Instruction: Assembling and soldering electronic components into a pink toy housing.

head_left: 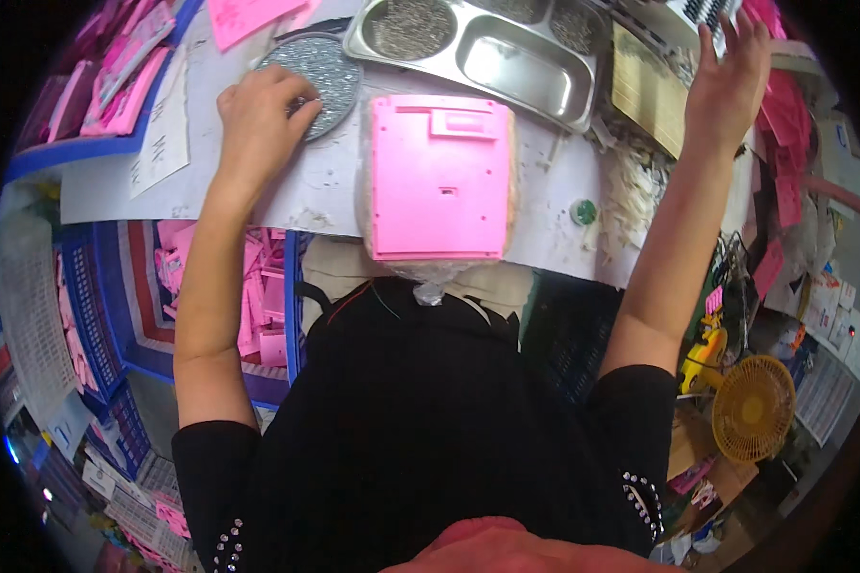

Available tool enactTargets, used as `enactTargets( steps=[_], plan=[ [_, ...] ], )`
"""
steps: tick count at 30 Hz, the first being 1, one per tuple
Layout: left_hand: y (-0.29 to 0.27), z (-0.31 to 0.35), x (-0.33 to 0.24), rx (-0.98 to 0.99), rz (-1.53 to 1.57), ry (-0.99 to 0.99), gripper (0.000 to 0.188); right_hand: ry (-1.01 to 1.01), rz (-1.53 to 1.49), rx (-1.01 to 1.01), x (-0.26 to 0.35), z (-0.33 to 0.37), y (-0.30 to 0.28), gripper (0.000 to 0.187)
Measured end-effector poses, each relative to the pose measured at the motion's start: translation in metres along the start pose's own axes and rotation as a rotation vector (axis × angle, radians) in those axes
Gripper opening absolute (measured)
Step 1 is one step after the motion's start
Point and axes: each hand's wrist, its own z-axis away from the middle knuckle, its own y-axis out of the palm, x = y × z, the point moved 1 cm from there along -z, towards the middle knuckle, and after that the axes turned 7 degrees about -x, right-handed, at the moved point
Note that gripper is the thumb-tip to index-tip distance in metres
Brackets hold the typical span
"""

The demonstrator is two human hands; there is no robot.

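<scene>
Left hand, fingers curled, any grip indiscernible, and right hand, fingers apart, flank a pink plastic housing panel, long axis fore-and-aft; the left, nearer, lies left of it, at a round dish of small metal pieces.

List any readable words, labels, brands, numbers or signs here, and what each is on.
None reads clearly.
White paper sheet, upper left: dark marks, too unclear to read.
White packaging, far right: reddish print, too small and blurred.
Pink panel, centre: no lettering I can make out.
</scene>
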Motion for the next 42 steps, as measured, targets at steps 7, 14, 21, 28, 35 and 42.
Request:
enactTargets(
  steps=[7, 14, 21, 28, 35, 42],
  plan=[
    [-0.008, -0.002, 0.012, -0.156, 0.124, -0.024, 0.01, 0.186, 0.222, 0.43, 0.007, -0.01, 0.101, 0.037],
    [-0.021, 0.011, -0.043, -0.122, 0.257, 0.181, 0.01, 0.5, -0.509, 0.574, 0.012, 0.081, 0.144, 0.032],
    [-0.035, 0.03, -0.1, -0.063, 0.672, 0.147, 0.009, 0.26, -0.27, 0.555, 0.071, 0.162, 0.139, 0.035],
    [-0.035, 0.03, -0.107, -0.056, 0.75, 0.097, 0.007, 0.343, -0.283, 0.534, 0.078, 0.169, 0.137, 0.032],
    [-0.041, 0.032, -0.108, -0.079, 0.436, 0.191, 0.012, 0.332, -0.428, 0.5, 0.066, 0.178, 0.14, 0.033],
    [0.001, 0.006, -0.008, -0.099, 0.074, -0.103, 0.013, 0.329, -0.376, 0.469, 0.054, 0.169, 0.13, 0.027]
  ],
)
